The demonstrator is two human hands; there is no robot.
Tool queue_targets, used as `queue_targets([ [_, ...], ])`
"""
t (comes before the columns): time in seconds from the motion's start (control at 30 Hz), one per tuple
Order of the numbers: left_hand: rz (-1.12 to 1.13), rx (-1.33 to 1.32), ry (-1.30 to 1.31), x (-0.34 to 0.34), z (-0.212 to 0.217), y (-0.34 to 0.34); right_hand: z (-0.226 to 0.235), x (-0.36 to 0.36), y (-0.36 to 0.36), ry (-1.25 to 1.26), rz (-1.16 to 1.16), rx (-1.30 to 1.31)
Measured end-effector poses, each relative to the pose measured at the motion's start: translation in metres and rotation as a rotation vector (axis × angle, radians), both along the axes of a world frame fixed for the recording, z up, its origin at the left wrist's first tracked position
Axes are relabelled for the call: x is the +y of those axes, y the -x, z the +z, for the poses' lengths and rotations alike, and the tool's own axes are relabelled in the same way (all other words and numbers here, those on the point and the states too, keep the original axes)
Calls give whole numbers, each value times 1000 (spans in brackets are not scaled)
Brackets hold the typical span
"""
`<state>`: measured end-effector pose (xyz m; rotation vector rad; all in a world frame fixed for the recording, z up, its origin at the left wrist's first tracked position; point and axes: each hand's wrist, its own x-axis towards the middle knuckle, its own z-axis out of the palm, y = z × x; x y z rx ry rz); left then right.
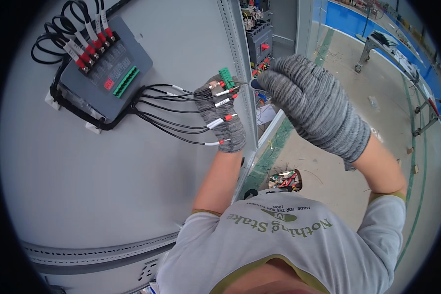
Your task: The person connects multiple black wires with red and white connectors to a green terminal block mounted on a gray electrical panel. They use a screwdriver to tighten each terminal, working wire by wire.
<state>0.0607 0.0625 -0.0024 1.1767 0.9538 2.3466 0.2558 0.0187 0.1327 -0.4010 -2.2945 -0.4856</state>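
Both my hands wear grey knitted gloves. My left hand [220, 115] is closed on a small green terminal plug [226, 78], behind a fan of black wires [174, 110] with white sleeves and red ferrules. Some wire ends meet the plug; others hang loose across the glove. In my right hand [311, 95] is a screwdriver [256, 85], its dark handle mostly hidden by the fingers. The thin shaft points left, with its tip at the plug. The wires run from a harness beside a grey module [105, 73], which has a green socket [126, 82] on its face.
The module sits on a grey cabinet door [132, 186] with a perforated edge strip [240, 54]. Beyond it, the cabinet holds a breaker [260, 44]. A tool bag [285, 180] stands on the floor near my body. A wheeled cart [402, 61] is at the far right.
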Motion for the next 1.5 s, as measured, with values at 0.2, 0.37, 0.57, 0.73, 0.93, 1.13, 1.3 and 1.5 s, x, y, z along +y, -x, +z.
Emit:
queue_targets([
  [0.2, -42, -172, -89, -8, 12, -13, 9, -5, -1, -38, -165, -159],
  [0.37, -46, -152, -23, -9, 23, -15, -4, -9, 5, 389, -337, -100],
  [0.57, -137, -165, -116, -5, 17, -7, -3, -7, 1, 93, -150, -10],
  [0.73, 15, -71, -62, -14, 26, -18, 1, -9, 0, 29, 1, -70],
  [0.93, -33, -47, -176, -11, 28, -35, -14, -8, -12, 211, -258, -33],
  [1.13, 514, 557, 7, -11, 19, -18, -8, 9, -8, 131, -149, -143],
  [1.3, 235, 209, 13, -21, 26, -15, -3, 24, 4, -18, -25, -309],
  [1.5, -36, 130, -113, 1, 9, 0, -23, 19, -15, 160, -140, -156],
])
